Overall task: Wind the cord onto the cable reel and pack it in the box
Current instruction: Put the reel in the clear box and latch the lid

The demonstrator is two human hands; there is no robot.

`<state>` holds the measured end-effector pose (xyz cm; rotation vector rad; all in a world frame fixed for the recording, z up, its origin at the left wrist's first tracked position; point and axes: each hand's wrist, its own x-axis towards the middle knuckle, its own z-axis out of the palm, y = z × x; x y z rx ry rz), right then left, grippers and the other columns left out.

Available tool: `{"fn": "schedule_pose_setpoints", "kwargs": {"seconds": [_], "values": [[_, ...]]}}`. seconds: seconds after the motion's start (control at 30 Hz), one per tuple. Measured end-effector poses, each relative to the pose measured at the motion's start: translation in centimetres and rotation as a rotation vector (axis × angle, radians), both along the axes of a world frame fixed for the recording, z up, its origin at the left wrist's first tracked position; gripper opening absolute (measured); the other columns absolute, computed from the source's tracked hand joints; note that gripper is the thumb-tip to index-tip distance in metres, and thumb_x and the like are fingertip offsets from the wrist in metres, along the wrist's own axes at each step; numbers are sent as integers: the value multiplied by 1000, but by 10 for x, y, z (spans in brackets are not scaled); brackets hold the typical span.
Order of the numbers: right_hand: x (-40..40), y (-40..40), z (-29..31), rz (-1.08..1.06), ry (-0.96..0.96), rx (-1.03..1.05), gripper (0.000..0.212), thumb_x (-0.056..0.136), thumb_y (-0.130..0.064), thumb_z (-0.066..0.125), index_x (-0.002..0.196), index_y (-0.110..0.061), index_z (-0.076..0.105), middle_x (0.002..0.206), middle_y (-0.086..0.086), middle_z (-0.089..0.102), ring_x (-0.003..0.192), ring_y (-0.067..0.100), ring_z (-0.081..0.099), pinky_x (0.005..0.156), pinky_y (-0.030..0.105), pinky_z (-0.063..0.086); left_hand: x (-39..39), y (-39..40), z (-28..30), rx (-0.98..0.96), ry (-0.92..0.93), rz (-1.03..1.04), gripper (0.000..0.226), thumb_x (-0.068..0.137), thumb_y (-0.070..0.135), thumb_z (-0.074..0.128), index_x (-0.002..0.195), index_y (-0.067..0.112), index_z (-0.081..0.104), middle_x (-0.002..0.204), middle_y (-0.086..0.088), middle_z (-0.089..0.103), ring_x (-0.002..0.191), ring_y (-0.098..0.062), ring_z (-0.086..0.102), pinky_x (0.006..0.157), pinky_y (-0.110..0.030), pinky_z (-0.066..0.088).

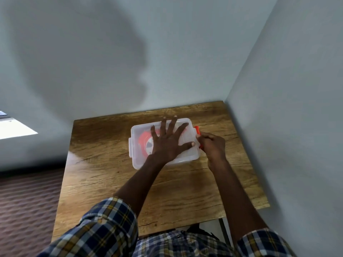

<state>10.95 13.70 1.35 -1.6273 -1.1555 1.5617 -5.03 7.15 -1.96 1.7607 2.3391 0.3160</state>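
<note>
A clear plastic box [136, 160] with its lid on sits on the wooden table. Through the lid I see the orange cable reel [143, 140] with its white hub, partly hidden under my hand. My left hand [168, 140] lies flat on the lid with fingers spread. At the box's right end, my right hand [212, 145] is closed around the orange latch [197, 129], of which only the upper part shows.
The wooden table [104, 173] stands in a corner, with grey walls right behind it and along its right side. Its left edge drops off to a patterned carpet [27, 201]. A bright patch of light lies on the floor at far left.
</note>
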Motion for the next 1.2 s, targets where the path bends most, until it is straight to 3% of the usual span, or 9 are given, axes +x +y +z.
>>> {"fn": "schedule_pose_setpoints", "kwargs": {"seconds": [0.17, 0.3, 0.37, 0.47, 0.6, 0.8, 1.0, 1.13, 1.2], "values": [[19, -12, 11, 250, 26, -25, 59, 84, -7, 80, 135, -32, 64, 110, -8, 70, 101, 17, 68, 71, 35, 64, -14, 41, 31, -186, 75, -171, 103, 73, 95, 55, 160, 55, 16, 171, -14, 21, 156, -45, 14, 117, -78, -1], [21, -18, 4, 346, -88, 41, 77, 79, -9, 86, 144, -34, 54, 112, -6, 65, 101, 18, 66, 73, 37, 64, -31, 62, 36, -338, -160, -358, 78, 87, 79, 61, 155, 59, 29, 166, -14, 26, 154, -44, 15, 122, -73, 9], [14, -23, -1, 229, -103, 33, 73, 77, -2, 85, 141, -26, 60, 113, 1, 68, 102, 22, 68, 82, 44, 64, -40, 67, 36, -291, -230, -381, 59, 97, 65, 59, 153, 56, 40, 147, -11, 44, 144, -39, 33, 119, -66, 24], [3, -26, -7, 67, -181, 37, 57, 71, -4, 85, 125, -15, 71, 109, 3, 74, 102, 22, 70, 93, 45, 59, -41, 74, 40, -290, -319, -373, 46, 105, 48, 57, 148, 57, 46, 124, -5, 45, 135, -36, 42, 116, -62, 29], [-4, -34, -11, -21, -301, 125, 51, 65, -14, 91, 113, -20, 75, 96, -7, 74, 92, 16, 70, 85, 32, 57, -37, 75, 44, -278, -369, -304, 40, 104, 36, 61, 136, 59, 57, 135, -11, 48, 139, -40, 40, 118, -68, 24], [-2, -42, -11, -107, -284, 158, 37, 63, -17, 94, 95, -21, 75, 89, -10, 74, 89, 14, 71, 84, 30, 57, -32, 73, 46, -251, -424, -243, 40, 100, 29, 66, 130, 56, 63, 150, -15, 47, 148, -41, 33, 119, -70, 22], [-8, -53, -10, -115, -354, 347, 21, 73, -15, 90, 86, -14, 73, 79, -9, 72, 77, 9, 69, 78, 34, 58, -28, 70, 42, -137, -429, -151, 28, 93, 32, 73, 111, 52, 69, 125, 2, 53, 141, -32, 43, 116, -63, 27], [-8, -58, -8, -107, -376, 371, 20, 78, -21, 88, 85, -21, 69, 79, -15, 67, 75, 2, 64, 78, 35, 56, -31, 67, 42, -128, -417, -162, 28, 94, 38, 73, 118, 53, 68, 149, -3, 54, 146, -31, 40, 118, -62, 22], [-7, -59, -5, -41, -439, 380, 22, 82, -26, 85, 93, -21, 67, 86, -12, 68, 81, 10, 66, 77, 36, 56, -32, 63, 45, -104, -458, -171, 37, 96, 35, 74, 130, 45, 66, 154, -3, 53, 147, -30, 41, 119, -56, 26]]}}
